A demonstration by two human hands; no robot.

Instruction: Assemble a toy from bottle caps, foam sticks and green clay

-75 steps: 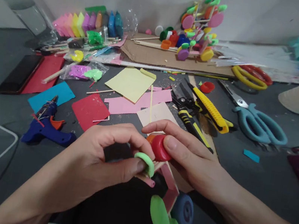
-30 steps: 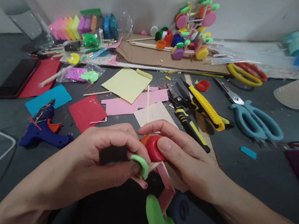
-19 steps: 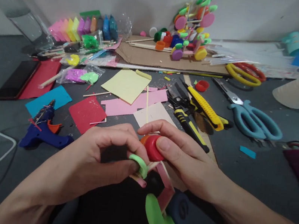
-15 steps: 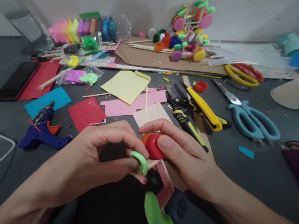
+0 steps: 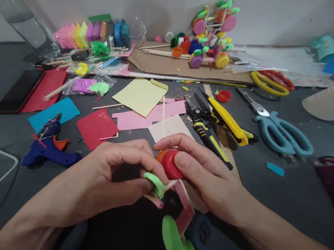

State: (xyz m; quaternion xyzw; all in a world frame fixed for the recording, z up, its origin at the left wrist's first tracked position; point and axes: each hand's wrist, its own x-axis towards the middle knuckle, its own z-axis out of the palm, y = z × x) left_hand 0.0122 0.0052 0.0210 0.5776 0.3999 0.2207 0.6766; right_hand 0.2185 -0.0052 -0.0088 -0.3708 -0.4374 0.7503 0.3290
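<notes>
My left hand (image 5: 125, 169) pinches a light green clay piece (image 5: 155, 184) between thumb and fingers. A pink-wrapped stick end (image 5: 155, 201) pokes out just beneath it. My right hand (image 5: 201, 168) is closed around a red bottle cap (image 5: 172, 164), with an orange cap (image 5: 161, 155) pressed behind it. Below the hands hangs the rest of this small craft model, a pink paper and stick frame (image 5: 184, 204) with green oval leaf shapes (image 5: 171, 235) and a dark blue cap (image 5: 199, 233). My fingers hide where the parts join.
A blue glue gun (image 5: 46, 144) lies left of my hands. Pliers (image 5: 206, 135), a yellow cutter knife (image 5: 228, 120) and blue scissors (image 5: 283, 130) lie to the right. Paper squares (image 5: 97, 126) spread ahead. A similar colourful model (image 5: 213, 35) stands at the back beside clay packets (image 5: 83, 33).
The light green piece in my left fingers has tilted and dropped slightly. The hanging green leaves have shifted a little to the right and down. My right hand keeps its hold.
</notes>
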